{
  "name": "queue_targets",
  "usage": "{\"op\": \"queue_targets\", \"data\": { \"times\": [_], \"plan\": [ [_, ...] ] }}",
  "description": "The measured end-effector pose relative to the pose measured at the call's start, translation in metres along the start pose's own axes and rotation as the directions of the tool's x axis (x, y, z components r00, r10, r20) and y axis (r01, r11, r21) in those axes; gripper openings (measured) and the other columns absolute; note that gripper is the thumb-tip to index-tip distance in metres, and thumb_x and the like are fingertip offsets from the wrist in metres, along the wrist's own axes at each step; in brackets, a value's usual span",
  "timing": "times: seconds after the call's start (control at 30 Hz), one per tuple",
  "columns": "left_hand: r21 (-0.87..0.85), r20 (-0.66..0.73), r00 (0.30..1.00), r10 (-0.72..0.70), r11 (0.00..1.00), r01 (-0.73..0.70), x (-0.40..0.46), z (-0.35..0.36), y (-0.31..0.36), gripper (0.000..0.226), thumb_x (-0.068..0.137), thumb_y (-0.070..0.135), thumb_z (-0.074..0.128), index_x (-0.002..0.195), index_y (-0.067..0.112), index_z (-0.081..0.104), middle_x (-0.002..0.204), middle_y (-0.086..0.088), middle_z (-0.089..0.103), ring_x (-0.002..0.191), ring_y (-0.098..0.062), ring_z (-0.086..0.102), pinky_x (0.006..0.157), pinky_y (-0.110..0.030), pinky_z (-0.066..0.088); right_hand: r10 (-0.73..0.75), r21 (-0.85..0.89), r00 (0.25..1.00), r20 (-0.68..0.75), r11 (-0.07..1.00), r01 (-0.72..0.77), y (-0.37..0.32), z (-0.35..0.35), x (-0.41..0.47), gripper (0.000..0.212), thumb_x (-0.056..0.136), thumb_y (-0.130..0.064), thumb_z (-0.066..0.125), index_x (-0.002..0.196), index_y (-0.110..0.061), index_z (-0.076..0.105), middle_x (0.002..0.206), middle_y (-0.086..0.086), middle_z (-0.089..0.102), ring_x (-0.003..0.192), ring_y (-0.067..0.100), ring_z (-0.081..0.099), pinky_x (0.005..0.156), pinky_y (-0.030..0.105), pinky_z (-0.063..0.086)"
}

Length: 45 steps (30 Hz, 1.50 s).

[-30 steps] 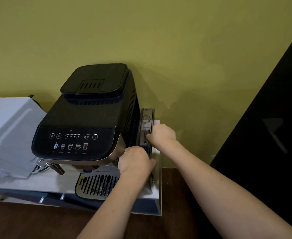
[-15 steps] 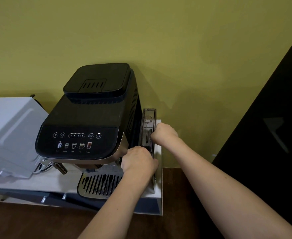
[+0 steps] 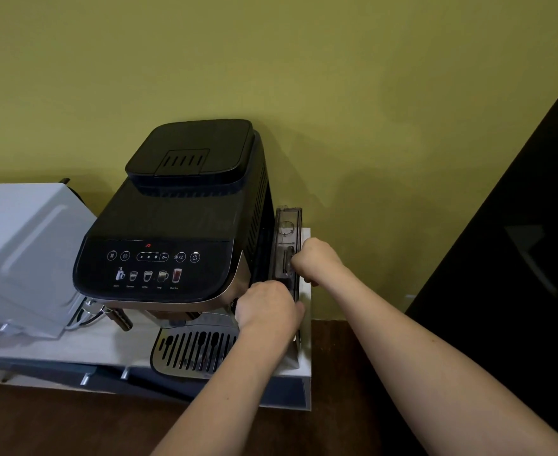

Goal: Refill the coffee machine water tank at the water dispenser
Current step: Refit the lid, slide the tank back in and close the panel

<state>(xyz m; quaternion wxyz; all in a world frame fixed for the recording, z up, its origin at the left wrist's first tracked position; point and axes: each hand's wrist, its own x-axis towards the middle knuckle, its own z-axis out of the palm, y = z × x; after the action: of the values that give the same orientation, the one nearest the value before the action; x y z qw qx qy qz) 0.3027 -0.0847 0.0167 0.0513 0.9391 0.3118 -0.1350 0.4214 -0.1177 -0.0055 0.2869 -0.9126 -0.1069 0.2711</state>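
Observation:
A black coffee machine [image 3: 172, 225] stands on a white countertop [image 3: 106, 343] against the yellow-green wall. Its smoky transparent water tank [image 3: 289, 232] sits upright along the machine's right side, with a narrow gap between tank and body. My right hand [image 3: 317, 263] is closed on the handle at the tank's top edge. My left hand [image 3: 267, 309] grips the tank's front lower part, beside the chrome drip tray [image 3: 192, 352]. The tank's lower half is hidden behind my hands. No water dispenser is in view.
A white appliance [image 3: 24, 258] sits left of the machine, its steam wand [image 3: 116, 317] poking between them. The countertop ends just right of the tank [image 3: 307, 357]. A dark panel [image 3: 518, 258] rises at the right, dark wooden floor [image 3: 57, 422] below.
The tank's top has shifted slightly to the right, away from the machine body, with both hands following it. The view has drifted a little.

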Motion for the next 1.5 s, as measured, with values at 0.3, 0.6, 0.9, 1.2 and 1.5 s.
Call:
{"op": "queue_targets", "data": {
  "times": [0.3, 0.6, 0.9, 1.2, 1.5],
  "plan": [
    [0.091, -0.047, 0.997, 0.06, 0.994, -0.056, -0.003, 0.004, 0.001, 0.036, 0.095, 0.046, 0.052, 0.101, 0.014, 0.067, 0.088, -0.002, 0.066, 0.079, -0.021, 0.064, 0.061, -0.029, 0.045, 0.031, 0.091, 0.999, 0.026, 0.995, -0.034, -0.003, -0.001, 0.002, 0.017, 0.086, -0.001, 0.047, 0.07, -0.003, 0.052, 0.081, 0.018, 0.064, 0.079, 0.038, 0.073, 0.074, 0.044, 0.062],
    [0.028, -0.095, 0.995, -0.01, 1.0, 0.012, 0.001, 0.027, 0.004, 0.056, 0.091, 0.044, 0.061, 0.123, -0.002, 0.053, 0.107, -0.011, 0.067, 0.092, -0.026, 0.07, 0.065, -0.033, 0.052, 0.03, 0.279, 0.997, 0.065, 0.959, -0.047, 0.006, 0.009, 0.02, 0.016, 0.083, 0.001, 0.045, 0.085, 0.003, 0.061, 0.09, 0.025, 0.068, 0.076, 0.042, 0.072, 0.071, 0.054, 0.062],
    [-0.13, -0.186, 0.98, 0.063, 0.988, -0.088, -0.056, 0.032, -0.027, 0.064, 0.079, 0.057, 0.066, 0.119, 0.012, 0.044, 0.113, -0.005, 0.054, 0.092, -0.021, 0.064, 0.066, -0.028, 0.05, 0.003, 0.287, 0.991, -0.136, 0.957, 0.037, 0.03, 0.017, -0.048, 0.019, 0.081, -0.019, 0.056, 0.08, -0.003, 0.066, 0.09, 0.02, 0.072, 0.083, 0.04, 0.07, 0.074, 0.046, 0.06],
    [-0.187, -0.458, 0.855, 0.242, 0.914, -0.359, -0.153, 0.044, -0.114, 0.052, 0.071, 0.063, 0.058, 0.103, 0.025, 0.043, 0.091, 0.009, 0.045, 0.074, -0.007, 0.052, 0.057, -0.021, 0.048, 0.017, 0.383, 0.921, -0.389, 0.912, 0.145, 0.028, 0.058, -0.187, 0.027, 0.083, -0.022, 0.056, 0.058, -0.012, 0.052, 0.054, 0.01, 0.052, 0.052, 0.025, 0.051, 0.051, 0.032, 0.038],
    [-0.283, -0.376, 0.914, 0.155, 0.92, -0.272, -0.214, 0.083, -0.187, 0.052, 0.071, 0.061, 0.062, 0.105, 0.027, 0.041, 0.096, 0.011, 0.046, 0.082, -0.007, 0.052, 0.061, -0.024, 0.046, 0.018, 0.408, 0.958, -0.286, 0.907, 0.104, 0.018, 0.137, -0.249, 0.034, 0.091, -0.021, 0.056, 0.058, -0.013, 0.052, 0.058, 0.008, 0.057, 0.053, 0.022, 0.054, 0.051, 0.029, 0.038]
  ]
}}
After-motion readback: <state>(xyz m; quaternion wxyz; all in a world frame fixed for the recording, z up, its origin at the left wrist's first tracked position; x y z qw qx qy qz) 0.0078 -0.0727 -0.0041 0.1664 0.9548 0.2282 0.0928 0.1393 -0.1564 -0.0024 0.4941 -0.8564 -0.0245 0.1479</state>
